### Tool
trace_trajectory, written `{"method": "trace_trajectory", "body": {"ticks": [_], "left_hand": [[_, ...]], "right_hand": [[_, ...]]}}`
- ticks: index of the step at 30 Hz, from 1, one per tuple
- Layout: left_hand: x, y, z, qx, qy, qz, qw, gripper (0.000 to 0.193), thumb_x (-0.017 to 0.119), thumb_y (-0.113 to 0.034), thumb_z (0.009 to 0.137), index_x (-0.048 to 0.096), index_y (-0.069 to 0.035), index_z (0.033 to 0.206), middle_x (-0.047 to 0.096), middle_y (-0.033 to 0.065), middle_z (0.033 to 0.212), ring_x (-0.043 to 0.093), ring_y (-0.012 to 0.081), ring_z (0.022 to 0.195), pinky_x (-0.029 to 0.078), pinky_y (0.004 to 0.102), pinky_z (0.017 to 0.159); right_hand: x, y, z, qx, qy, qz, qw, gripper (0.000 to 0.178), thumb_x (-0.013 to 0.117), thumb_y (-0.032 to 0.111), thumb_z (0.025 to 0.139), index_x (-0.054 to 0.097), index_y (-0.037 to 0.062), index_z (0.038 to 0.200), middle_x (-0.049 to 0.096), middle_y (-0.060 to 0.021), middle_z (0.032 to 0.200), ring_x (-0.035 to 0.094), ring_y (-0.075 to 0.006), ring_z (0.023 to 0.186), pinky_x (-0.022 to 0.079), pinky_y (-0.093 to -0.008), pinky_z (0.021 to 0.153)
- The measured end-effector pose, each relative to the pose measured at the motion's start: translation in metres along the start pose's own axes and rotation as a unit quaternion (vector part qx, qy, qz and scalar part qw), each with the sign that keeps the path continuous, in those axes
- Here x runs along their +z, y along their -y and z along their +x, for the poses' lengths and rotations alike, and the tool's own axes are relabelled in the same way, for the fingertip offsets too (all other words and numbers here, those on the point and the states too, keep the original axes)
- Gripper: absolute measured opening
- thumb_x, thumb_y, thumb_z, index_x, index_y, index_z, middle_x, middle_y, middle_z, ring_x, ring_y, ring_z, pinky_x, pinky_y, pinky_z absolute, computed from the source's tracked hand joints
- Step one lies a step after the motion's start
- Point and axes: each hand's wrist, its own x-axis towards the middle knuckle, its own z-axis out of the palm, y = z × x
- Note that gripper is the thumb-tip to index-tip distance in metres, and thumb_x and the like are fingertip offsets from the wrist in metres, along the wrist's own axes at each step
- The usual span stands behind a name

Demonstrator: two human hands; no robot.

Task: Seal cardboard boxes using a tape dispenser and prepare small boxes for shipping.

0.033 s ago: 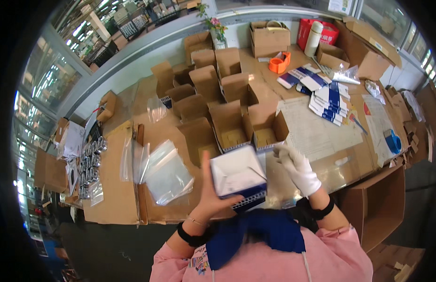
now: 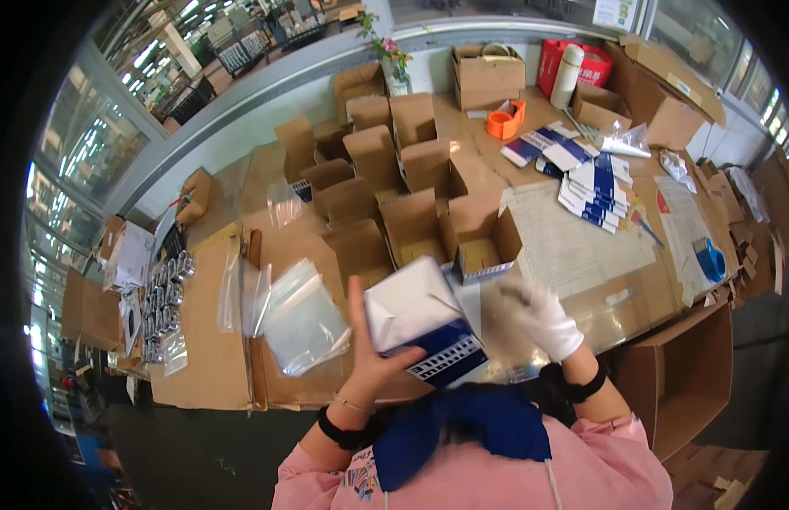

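Observation:
My bare left hand [image 2: 373, 361] grips a white-and-blue carton [image 2: 416, 308] near the table's front edge. Its white flap face points up, with the flaps folded across, and a blue printed side faces me. My right hand [image 2: 543, 321], in a white glove, hovers to the right of the carton, apart from it. Motion blurs its fingers, so their pose is unclear. Just beyond the carton stand several brown-lined boxes with raised lids, among them an open box [image 2: 484, 238] closest to my right hand.
Clear plastic bags [image 2: 303, 319] lie left of the carton. Metal parts [image 2: 167, 297] are lined up at the far left. Flat blue-and-white cartons [image 2: 592, 191], an orange tape dispenser [image 2: 505, 121] and a blue tape roll [image 2: 709, 259] lie to the right. A large cardboard box [image 2: 679, 365] stands below the right edge.
The carton has shifted slightly left and tipped in my left hand, showing more of its blue side. My right hand has moved slightly nearer to me, its fingers now blurred.

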Motion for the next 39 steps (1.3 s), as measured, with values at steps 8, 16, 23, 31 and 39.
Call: {"method": "trace_trajectory", "body": {"ticks": [8,16,23,31,39], "left_hand": [[0.004,0.005,0.018,-0.242,-0.121,-0.278,0.922,0.051,0.049,-0.043,0.084,0.043,-0.008,0.12,0.055,0.0088,0.11,0.054,0.022,0.1,0.043,0.037,0.087],[0.03,0.001,0.03,-0.409,0.062,-0.397,0.819,0.064,0.033,-0.058,0.085,0.043,-0.009,0.125,0.047,0.0118,0.124,0.046,0.0268,0.113,0.033,0.0454,0.097],[-0.006,0.019,0.019,-0.414,0.112,-0.262,0.865,0.053,0.035,-0.046,0.089,0.032,-0.012,0.13,0.046,0.0139,0.121,0.043,0.0271,0.112,0.032,0.0521,0.096],[-0.004,0.026,0.012,-0.395,0.108,-0.16,0.898,0.052,0.054,-0.025,0.084,0.033,-0.006,0.128,0.048,0.0128,0.116,0.045,0.0264,0.109,0.039,0.0482,0.091],[-0.051,0.031,-0.016,-0.395,-0.012,-0.197,0.897,0.047,0.048,-0.024,0.088,0.032,-0.007,0.13,0.047,0.013,0.118,0.042,0.0258,0.113,0.037,0.0468,0.093]], "right_hand": [[0.017,0.063,-0.017,-0.178,0.191,0.157,0.952,0.054,0.063,0.028,0.074,0.047,0.0079,0.121,0.047,-0.0114,0.124,0.043,-0.0287,0.117,0.032,-0.0392,0.099],[0.031,0.04,-0.016,-0.164,0.071,0.149,0.973,0.043,0.058,0.019,0.077,0.051,0.004,0.116,0.052,-0.015,0.115,0.051,-0.0307,0.105,0.041,-0.0377,0.089],[-0.058,0.06,0.056,-0.149,-0.32,-0.205,0.913,0.036,0.062,0.017,0.074,0.054,0.0042,0.106,0.06,-0.0152,0.071,0.056,-0.0321,0.054,0.047,-0.0365,0.05],[-0.027,-0.033,0.225,0.059,-0.102,-0.34,0.933,0.023,0.044,0.019,0.081,0.049,0.0012,0.095,0.062,-0.0223,0.081,0.062,-0.0349,0.076,0.049,-0.0431,0.069],[-0.088,-0.103,0.203,-0.041,-0.32,-0.166,0.932,0.034,0.057,0.028,0.077,0.057,0.0074,0.104,0.061,-0.0157,0.093,0.058,-0.03,0.087,0.046,-0.036,0.079]]}}
